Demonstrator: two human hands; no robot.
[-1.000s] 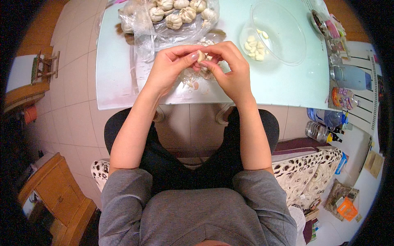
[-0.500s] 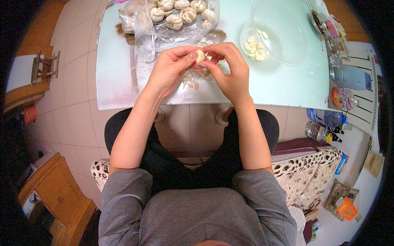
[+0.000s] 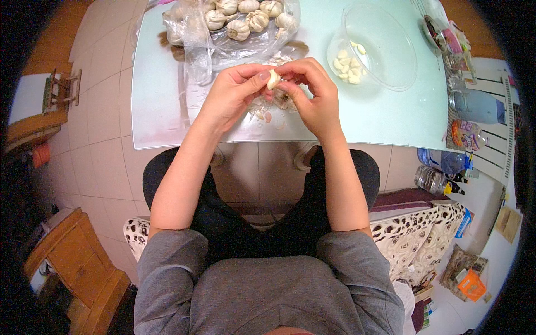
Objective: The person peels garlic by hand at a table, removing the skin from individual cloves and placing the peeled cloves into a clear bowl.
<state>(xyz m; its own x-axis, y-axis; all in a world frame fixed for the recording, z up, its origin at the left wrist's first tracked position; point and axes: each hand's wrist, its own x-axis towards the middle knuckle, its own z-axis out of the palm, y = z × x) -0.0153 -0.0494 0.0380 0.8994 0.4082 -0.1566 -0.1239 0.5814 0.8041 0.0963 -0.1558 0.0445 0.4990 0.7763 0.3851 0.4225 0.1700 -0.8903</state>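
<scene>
My left hand (image 3: pixel 234 93) pinches a pale garlic clove (image 3: pixel 273 80) between thumb and fingers, above the table's near part. From the other side my right hand (image 3: pixel 314 93) meets it, thumb and fingertips closed at the clove's edge. Garlic skins (image 3: pixel 261 107) lie scattered on the table under both hands. Beyond them, a clear plastic bag (image 3: pixel 196 58) holds several whole garlic bulbs (image 3: pixel 257 21). To the right, a clear plastic bowl (image 3: pixel 397 84) contains several peeled cloves (image 3: pixel 347 66).
The pale glass-topped table (image 3: pixel 402 120) ends just in front of my knees. A dish (image 3: pixel 434 32), jars and a blue-tinted container (image 3: pixel 481 106) line its right side. Large plastic bottles (image 3: pixel 438 177) stand lower right, beside a patterned seat cover (image 3: pixel 410 234). A wooden stool (image 3: pixel 62 90) is at far left.
Flakes of skin that stuck out beside the clove no longer show there, and more of its pale surface is visible. My right fingers have shifted slightly; the left hand stays in place.
</scene>
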